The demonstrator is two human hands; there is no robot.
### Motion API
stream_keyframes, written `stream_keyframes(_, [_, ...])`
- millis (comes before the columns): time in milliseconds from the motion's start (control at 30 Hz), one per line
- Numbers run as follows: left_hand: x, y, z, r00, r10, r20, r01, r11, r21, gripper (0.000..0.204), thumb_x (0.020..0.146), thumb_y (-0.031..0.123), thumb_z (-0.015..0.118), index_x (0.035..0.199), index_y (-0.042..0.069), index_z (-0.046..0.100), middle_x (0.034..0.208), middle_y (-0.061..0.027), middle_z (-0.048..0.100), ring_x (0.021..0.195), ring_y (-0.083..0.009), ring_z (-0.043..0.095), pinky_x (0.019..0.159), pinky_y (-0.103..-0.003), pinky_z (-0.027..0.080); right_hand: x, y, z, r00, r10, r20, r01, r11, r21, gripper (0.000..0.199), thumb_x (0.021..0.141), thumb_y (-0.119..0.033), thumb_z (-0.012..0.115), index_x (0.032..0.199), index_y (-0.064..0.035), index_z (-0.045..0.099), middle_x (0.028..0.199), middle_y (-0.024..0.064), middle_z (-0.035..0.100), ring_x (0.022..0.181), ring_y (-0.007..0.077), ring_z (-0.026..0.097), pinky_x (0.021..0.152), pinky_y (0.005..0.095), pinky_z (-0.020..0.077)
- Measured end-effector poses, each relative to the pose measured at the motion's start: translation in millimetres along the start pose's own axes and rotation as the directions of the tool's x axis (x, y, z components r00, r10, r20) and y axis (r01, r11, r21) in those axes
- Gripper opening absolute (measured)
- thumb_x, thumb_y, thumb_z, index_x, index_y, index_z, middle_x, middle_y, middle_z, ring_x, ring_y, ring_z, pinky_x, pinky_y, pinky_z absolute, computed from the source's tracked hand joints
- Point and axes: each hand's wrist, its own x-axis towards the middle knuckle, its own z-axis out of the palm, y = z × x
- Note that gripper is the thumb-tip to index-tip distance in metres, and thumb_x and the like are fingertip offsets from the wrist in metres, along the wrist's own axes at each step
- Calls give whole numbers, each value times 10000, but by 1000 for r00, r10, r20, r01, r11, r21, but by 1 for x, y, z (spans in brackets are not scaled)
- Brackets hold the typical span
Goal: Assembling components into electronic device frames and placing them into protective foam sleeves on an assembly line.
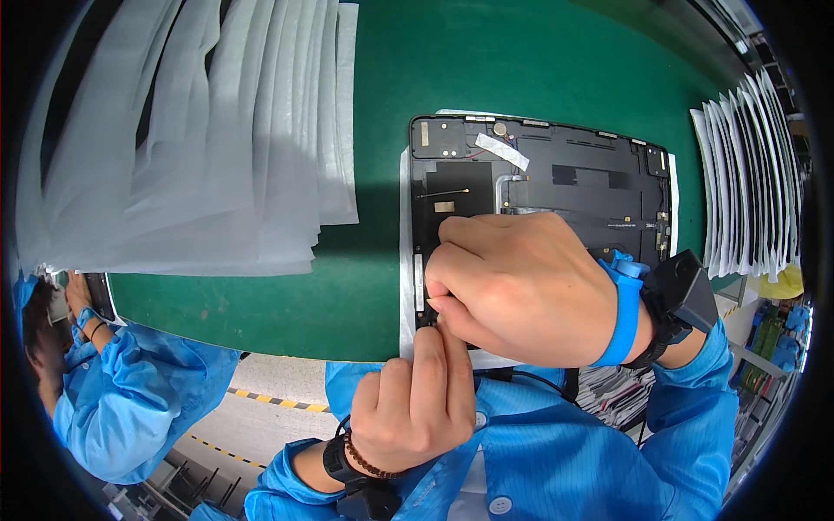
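A flat black device housing (599,204), like the back shell of a tablet or laptop, lies inner side up on a white sheet (405,286). It carries small metal parts, thin cables and a strip of white tape (502,151). My right hand (530,282), wearing a blue wrist strap, rests over its lower left area with fingers curled and pinched at the left edge. My left hand (415,395) comes up from below, fingers pressed together at the lower left corner, almost meeting the right fingertips. Whatever lies between the fingertips is hidden.
A row of white sheet-like sleeves (261,130) stands on the green tabletop (391,52) at the left; a similar row (751,178) stands at the right. A co-worker in a blue smock (143,391) sits at the far left. Shelving (764,365) is beyond the right edge.
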Motion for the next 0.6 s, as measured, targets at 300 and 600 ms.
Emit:
stream_keyframes(300, [-3, -2, -3, 1000, -5, 7, 5, 1000, -3, 238, 736, -31, 681, 969, -74, 709, 897, -155, 670, 555, -143, 539, 432, -237, 356, 4, -7, -5, 998, -20, 55, 21, 1000, -3, 145, 697, -82, 681, 741, 22, 590, 772, 143, 605, 701, 330, 658, 568, 409, 533])
stream_keyframes(600, [-6, -3, -3, 1000, -17, -6, 17, 1000, 0, 254, 725, -30, 680, 973, -71, 714, 893, -151, 667, 555, -144, 537, 436, -238, 359, 4, -6, 2, 999, -30, -16, 30, 1000, -8, 148, 730, -54, 725, 762, -52, 581, 715, 61, 553, 638, 268, 601, 518, 384, 476])
